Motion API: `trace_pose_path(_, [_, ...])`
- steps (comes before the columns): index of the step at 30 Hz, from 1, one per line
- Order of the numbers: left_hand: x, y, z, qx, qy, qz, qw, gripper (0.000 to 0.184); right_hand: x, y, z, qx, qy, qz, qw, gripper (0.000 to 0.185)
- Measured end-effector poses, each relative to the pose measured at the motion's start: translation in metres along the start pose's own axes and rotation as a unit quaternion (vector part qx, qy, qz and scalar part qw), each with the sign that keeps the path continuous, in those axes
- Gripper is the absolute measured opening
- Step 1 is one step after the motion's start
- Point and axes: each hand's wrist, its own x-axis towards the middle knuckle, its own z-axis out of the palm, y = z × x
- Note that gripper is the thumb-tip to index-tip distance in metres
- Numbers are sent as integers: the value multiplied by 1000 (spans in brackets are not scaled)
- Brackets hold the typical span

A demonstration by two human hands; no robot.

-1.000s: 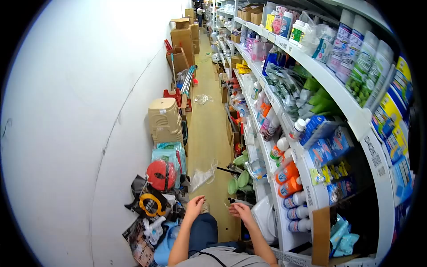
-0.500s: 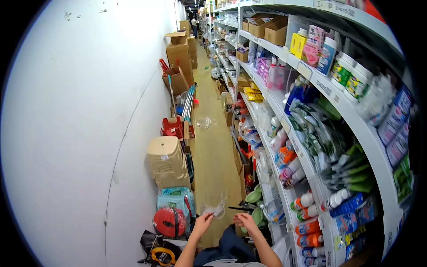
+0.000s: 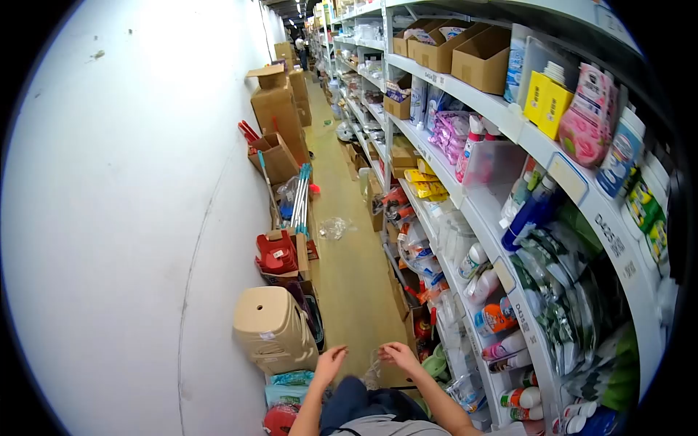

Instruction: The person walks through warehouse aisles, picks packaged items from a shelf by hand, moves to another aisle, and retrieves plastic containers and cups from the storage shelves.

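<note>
My left hand (image 3: 332, 359) is held out in front of my body at the bottom of the head view. Its fingers are loosely bent toward the right, and nothing shows in them. Level with it, a short gap away, my right hand (image 3: 399, 355) points its slightly parted fingers to the left. I see no object in that hand either. Crumpled clear plastic (image 3: 372, 371) appears just below the right fingertips; whether it touches them I cannot tell. My dark trousers (image 3: 356, 401) show between the forearms.
A narrow aisle (image 3: 349, 280) runs ahead, with loose plastic (image 3: 334, 228) on its floor. Beige stacked stools (image 3: 270, 320), red plastic goods (image 3: 276, 252) and cartons (image 3: 278, 116) line the white wall. Stocked shelves (image 3: 502, 109) flank the right. A person (image 3: 300, 49) stands far off.
The view has moved forward along the aisle and turned slightly right. Stools and shelf goods sit nearer and lower. The clear plastic, earlier beside my left fingertips, now appears below the right ones.
</note>
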Motion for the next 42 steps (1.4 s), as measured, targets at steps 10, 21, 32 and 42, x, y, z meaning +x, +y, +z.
trace_pose_path(10, [159, -11, 1, -35, -82, -34, 995, 25, 73, -66, -26, 80, 99, 8, 992, 26])
trace_pose_path(21, [421, 30, -111, -11, -47, -5, 999, 30, 320, -174, -37, 87, 104, 6, 991, 24])
trace_pose_path(32, [534, 30, -178, -80, 56, -33, 995, 24, 449, -277, -24, 40, 78, 5, 996, 24])
trace_pose_path(42, [711, 30, -183, -111, 159, -22, 981, 24, 612, -336, -98, -38, 32, 83, 995, 25])
